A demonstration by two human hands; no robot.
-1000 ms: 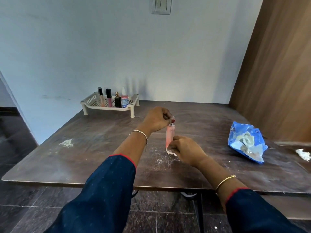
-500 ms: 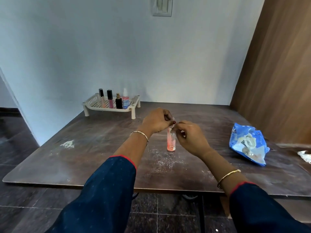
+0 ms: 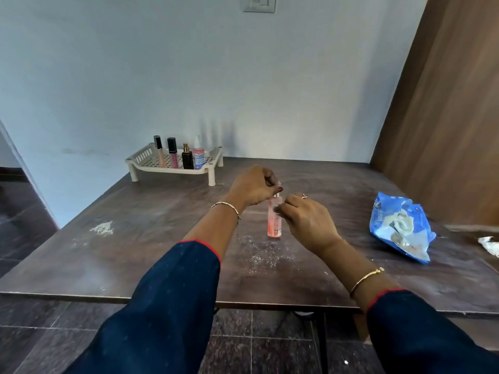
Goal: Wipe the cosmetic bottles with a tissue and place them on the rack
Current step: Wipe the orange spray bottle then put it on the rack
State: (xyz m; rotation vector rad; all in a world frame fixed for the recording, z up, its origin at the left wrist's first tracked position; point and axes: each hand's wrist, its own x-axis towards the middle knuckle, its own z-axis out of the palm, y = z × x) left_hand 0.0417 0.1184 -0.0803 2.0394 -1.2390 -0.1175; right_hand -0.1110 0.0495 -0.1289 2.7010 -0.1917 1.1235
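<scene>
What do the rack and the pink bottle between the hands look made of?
The rack: probably moulded plastic, matte cream, judging by its perforated floor and slotted sides. The pink bottle: clear and glossy, pink liquid showing through; glass or plastic, cannot tell which.

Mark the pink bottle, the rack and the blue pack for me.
pink bottle point(image 3: 274, 225): head view, lower body near the base.
rack point(image 3: 172, 171): head view, front rim.
blue pack point(image 3: 399, 228): head view, middle of the wrapper.
</scene>
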